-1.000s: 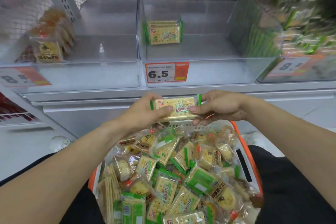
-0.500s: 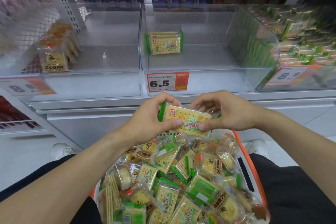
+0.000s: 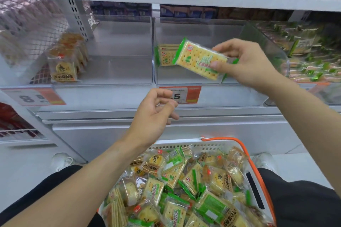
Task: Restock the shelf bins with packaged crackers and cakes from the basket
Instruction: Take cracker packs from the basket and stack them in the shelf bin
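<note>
The green-edged cracker pack [image 3: 200,60] sits tilted in front of the middle clear bin [image 3: 193,83], pinched at its right end by the right hand [image 3: 245,64], thumb below and fingers above. Its free end points toward ten o'clock, at the few matching packs [image 3: 166,55] standing against the bin's back left. To place it well, the person would likely level the pack, carry it over the bin's front lip, and set it upright just beside those matching packs, label forward, letting go only once it rests on the floor of the bin. The left hand [image 3: 156,114] hangs at seven o'clock from the pack, loosely curled and empty, in front of the orange price tag [image 3: 191,94]. At six o'clock the basket [image 3: 245,150] lies heaped with mixed crackers and cakes; at nine o'clock the left bin [image 3: 103,83] holds a short row of yellow cake packs [image 3: 64,68]. Half a second ago both hands held the pack low over the basket; now the left has released it and the right has raised it to bin height.
</note>
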`<action>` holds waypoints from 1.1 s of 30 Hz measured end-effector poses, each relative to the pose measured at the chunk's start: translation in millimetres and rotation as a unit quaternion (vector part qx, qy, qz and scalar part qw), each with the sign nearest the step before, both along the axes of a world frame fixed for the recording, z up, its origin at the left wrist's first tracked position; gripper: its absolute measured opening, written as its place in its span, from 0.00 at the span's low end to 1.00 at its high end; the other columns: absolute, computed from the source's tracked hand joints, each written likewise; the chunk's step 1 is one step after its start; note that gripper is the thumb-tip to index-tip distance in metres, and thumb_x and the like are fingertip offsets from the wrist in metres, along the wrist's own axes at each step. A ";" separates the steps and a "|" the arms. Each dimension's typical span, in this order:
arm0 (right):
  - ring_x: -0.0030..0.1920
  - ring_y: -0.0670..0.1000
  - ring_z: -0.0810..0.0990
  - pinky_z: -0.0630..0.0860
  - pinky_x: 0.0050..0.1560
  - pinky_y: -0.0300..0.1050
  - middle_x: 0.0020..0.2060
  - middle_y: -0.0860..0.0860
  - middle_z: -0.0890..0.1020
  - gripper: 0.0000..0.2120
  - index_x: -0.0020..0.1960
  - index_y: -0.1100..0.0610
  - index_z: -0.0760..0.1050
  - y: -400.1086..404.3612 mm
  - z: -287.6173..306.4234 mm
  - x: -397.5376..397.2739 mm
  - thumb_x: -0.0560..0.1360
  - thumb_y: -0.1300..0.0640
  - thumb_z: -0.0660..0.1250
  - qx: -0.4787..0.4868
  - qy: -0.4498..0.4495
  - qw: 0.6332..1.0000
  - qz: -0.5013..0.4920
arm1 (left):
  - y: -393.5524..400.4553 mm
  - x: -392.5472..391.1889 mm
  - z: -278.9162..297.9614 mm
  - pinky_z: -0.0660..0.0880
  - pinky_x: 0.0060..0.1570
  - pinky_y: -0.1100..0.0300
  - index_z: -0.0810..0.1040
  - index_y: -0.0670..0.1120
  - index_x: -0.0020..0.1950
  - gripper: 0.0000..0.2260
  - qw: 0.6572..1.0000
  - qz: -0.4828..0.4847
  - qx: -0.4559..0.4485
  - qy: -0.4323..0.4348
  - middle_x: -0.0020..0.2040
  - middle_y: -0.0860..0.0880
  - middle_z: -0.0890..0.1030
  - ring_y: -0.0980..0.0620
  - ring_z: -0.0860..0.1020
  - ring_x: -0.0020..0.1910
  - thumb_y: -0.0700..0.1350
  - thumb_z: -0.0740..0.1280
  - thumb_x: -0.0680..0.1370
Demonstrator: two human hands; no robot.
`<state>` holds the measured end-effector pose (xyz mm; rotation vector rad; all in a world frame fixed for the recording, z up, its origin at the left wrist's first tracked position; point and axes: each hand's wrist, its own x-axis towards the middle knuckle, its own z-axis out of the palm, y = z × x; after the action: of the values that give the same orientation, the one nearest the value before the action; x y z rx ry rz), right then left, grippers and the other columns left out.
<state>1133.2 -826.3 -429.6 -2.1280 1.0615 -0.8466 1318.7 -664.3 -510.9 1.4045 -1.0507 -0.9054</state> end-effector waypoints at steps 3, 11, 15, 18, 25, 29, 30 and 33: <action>0.50 0.46 0.82 0.80 0.47 0.38 0.52 0.49 0.82 0.16 0.59 0.55 0.80 -38.8 -3.6 37.2 0.73 0.58 0.77 0.005 0.084 0.996 -0.020 | -2.3 3.8 -1.7 0.78 0.40 0.56 0.74 0.46 0.57 0.07 1.000 -0.014 0.020 -0.002 0.50 0.44 0.81 0.49 0.83 0.38 0.37 0.65 0.81; 0.54 0.51 0.80 0.76 0.53 0.40 0.56 0.50 0.81 0.16 0.52 0.49 0.78 -88.8 -39.2 126.6 0.69 0.57 0.80 -0.023 0.207 0.978 -0.021 | -15.2 3.7 -21.0 0.77 0.44 0.58 0.76 0.52 0.51 0.06 0.998 -0.018 0.050 -0.028 0.48 0.44 0.81 0.45 0.82 0.47 0.40 0.67 0.80; 0.57 0.52 0.77 0.75 0.55 0.42 0.61 0.52 0.77 0.17 0.58 0.52 0.77 -99.6 -44.6 138.3 0.71 0.61 0.76 -0.097 0.279 0.955 -0.040 | -19.6 2.1 -21.3 0.76 0.45 0.62 0.77 0.52 0.49 0.05 0.996 -0.052 0.054 -0.041 0.49 0.45 0.82 0.45 0.81 0.48 0.41 0.66 0.81; 0.59 0.54 0.74 0.74 0.58 0.43 0.62 0.54 0.71 0.18 0.60 0.55 0.77 -105.1 -47.0 139.1 0.72 0.61 0.76 -0.123 0.320 0.939 -0.033 | -19.9 2.0 -21.4 0.75 0.46 0.66 0.77 0.53 0.48 0.05 0.996 -0.057 0.060 -0.039 0.49 0.46 0.82 0.48 0.80 0.49 0.45 0.64 0.82; 0.66 0.59 0.68 0.69 0.66 0.57 0.64 0.57 0.70 0.18 0.64 0.54 0.72 -110.3 -61.1 146.0 0.76 0.57 0.72 -0.174 0.360 0.914 -0.069 | -19.4 -0.1 -25.6 0.77 0.50 0.56 0.79 0.49 0.48 0.05 0.994 -0.064 0.067 -0.053 0.47 0.47 0.83 0.49 0.81 0.47 0.46 0.64 0.82; 0.70 0.62 0.66 0.66 0.68 0.59 0.68 0.58 0.69 0.27 0.72 0.55 0.66 -102.9 -51.1 144.5 0.76 0.53 0.72 -0.184 0.404 0.893 -0.069 | -18.3 0.6 -28.2 0.78 0.52 0.54 0.80 0.50 0.47 0.07 0.992 -0.064 0.082 -0.077 0.47 0.46 0.83 0.48 0.81 0.47 0.46 0.64 0.82; 0.69 0.61 0.67 0.67 0.67 0.59 0.68 0.58 0.70 0.27 0.72 0.55 0.67 -97.6 -44.1 141.1 0.76 0.52 0.72 -0.188 0.405 0.893 -0.062 | -17.9 1.2 -29.1 0.78 0.52 0.53 0.80 0.49 0.47 0.07 0.991 -0.064 0.087 -0.084 0.46 0.46 0.83 0.48 0.81 0.47 0.47 0.64 0.82; 0.61 0.59 0.76 0.74 0.61 0.52 0.60 0.56 0.78 0.18 0.64 0.56 0.76 -73.1 -22.0 120.3 0.76 0.52 0.70 -0.208 0.344 0.915 -0.025 | -16.4 2.4 -32.8 0.79 0.53 0.51 0.80 0.49 0.48 0.06 0.986 -0.071 0.107 -0.107 0.46 0.48 0.84 0.48 0.82 0.47 0.48 0.65 0.82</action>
<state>1253.4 -899.4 -451.6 -2.8868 1.3640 -0.3435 1321.0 -680.7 -543.7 1.6484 -1.2574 -1.0105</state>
